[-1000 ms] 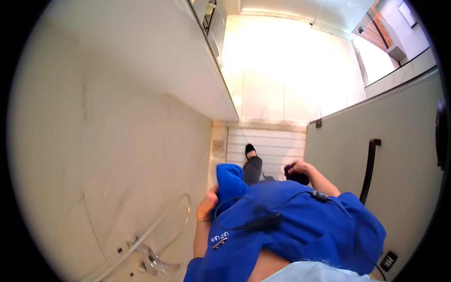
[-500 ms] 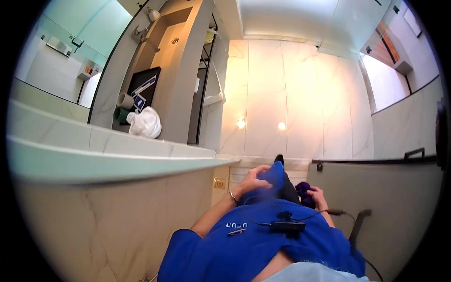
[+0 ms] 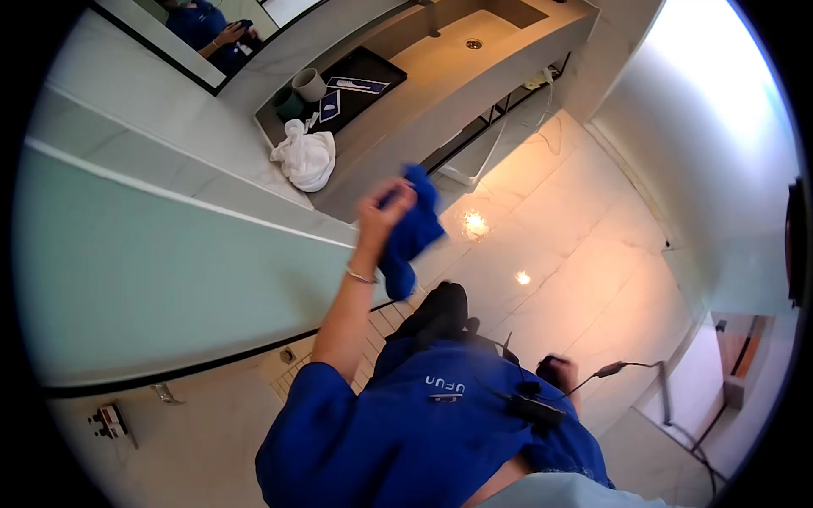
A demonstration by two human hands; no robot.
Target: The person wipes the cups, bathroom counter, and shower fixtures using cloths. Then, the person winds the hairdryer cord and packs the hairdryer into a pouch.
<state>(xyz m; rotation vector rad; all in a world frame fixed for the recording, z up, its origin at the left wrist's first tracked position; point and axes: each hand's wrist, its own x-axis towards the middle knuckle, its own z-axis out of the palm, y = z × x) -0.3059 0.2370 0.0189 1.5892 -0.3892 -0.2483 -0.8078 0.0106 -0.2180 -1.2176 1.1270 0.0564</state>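
My left hand (image 3: 381,212) is closed on a blue cloth (image 3: 419,224), held up in front of the vanity counter, with the fabric hanging down below the fingers. My right hand (image 3: 569,374) is low at my right side, its fingers closed round a dark bunched cloth (image 3: 552,367). That cloth looked purple a moment ago, and it is mostly hidden now. Beyond my left hand, a knotted white cloth bundle (image 3: 306,159) sits at the near end of the counter (image 3: 423,102).
A black tray (image 3: 386,73) holds a grey cup (image 3: 309,85), a green cup (image 3: 288,103) and a toothbrush packet (image 3: 357,85). A glass panel (image 3: 186,271) borders my left. A cable (image 3: 639,364) runs off to my right. Pale marble tiles (image 3: 576,229) cover the floor.
My view has turned left and I have stepped forward towards the counter. My left hand has lifted the blue cloth from beside my body. The right hand stays low, still closed.
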